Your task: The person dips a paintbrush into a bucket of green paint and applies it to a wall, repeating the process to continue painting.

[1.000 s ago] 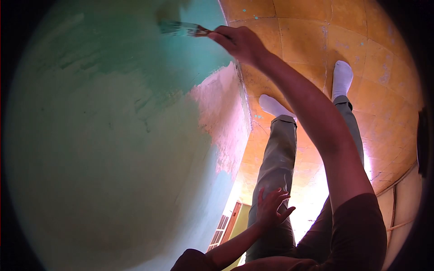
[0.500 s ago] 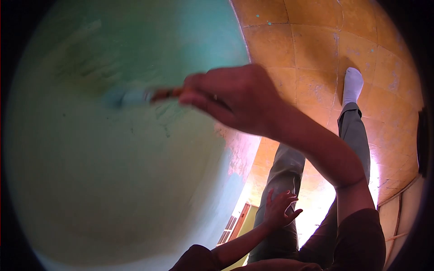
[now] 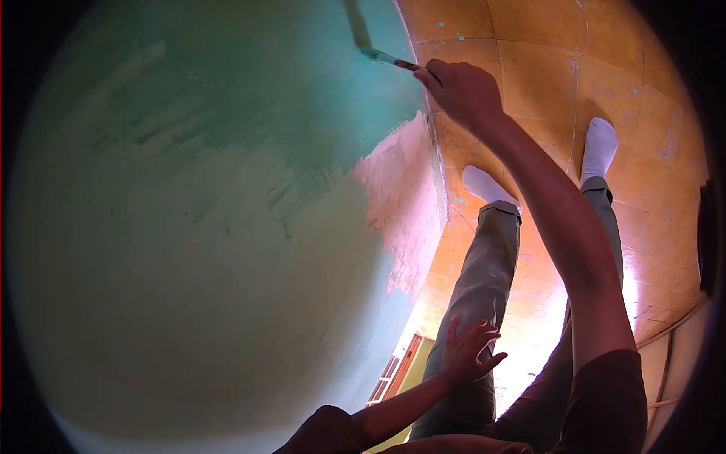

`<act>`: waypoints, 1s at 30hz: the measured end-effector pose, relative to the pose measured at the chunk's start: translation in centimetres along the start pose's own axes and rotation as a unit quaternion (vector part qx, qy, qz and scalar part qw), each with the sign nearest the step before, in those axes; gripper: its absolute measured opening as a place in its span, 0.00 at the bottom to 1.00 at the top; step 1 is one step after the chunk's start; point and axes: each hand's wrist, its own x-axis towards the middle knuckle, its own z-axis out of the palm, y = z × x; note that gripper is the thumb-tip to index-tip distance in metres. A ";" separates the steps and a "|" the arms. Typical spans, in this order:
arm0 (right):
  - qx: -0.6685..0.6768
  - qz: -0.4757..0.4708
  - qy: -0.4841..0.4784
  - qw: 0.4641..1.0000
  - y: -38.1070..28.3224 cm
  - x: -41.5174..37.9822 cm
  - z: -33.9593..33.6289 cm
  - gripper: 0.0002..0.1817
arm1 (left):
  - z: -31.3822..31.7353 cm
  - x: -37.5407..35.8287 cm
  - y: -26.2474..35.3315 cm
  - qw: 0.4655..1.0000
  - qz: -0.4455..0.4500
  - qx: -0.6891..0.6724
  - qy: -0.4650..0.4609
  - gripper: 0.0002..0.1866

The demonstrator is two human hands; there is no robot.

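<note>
My right hand (image 3: 463, 92) is closed around the handle of a paintbrush (image 3: 393, 60). The brush points left, its bristles at the green-painted part of the wall (image 3: 325, 98), close to where wall meets floor; a shadow meets the tip. Below the green lies a bare pinkish patch (image 3: 401, 204), with a paler, greyish-green stretch of wall to its left. My left hand (image 3: 470, 352) rests by my thigh, over the grey trousers (image 3: 484, 265), fingers spread and holding nothing.
The floor (image 3: 522, 91) has worn orange tiles with a few small green paint spots. My two feet in white socks (image 3: 600, 147) stand on it. Bright light falls on the floor between my legs. A brown-framed door or window (image 3: 397, 378) shows at the bottom.
My right hand has carried the paintbrush up and to the right, from mid-wall toward the wall's lower edge. My left foot now shows. The left hand stays in place.
</note>
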 end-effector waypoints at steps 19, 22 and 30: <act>0.414 -0.174 0.058 0.892 -11.4 -4.8 -2.4 0.13 | -0.7 0.2 -0.3 1.000 0.000 -0.002 -0.015 0.22; 0.375 -0.071 0.145 0.913 -8.9 -2.7 -4.2 0.19 | -0.2 -0.1 -0.7 1.000 0.003 0.001 -0.009 0.23; 0.169 -0.104 0.065 0.978 -15.8 -3.2 -14.6 0.24 | 0.4 -0.2 -0.7 1.000 0.010 0.013 0.019 0.21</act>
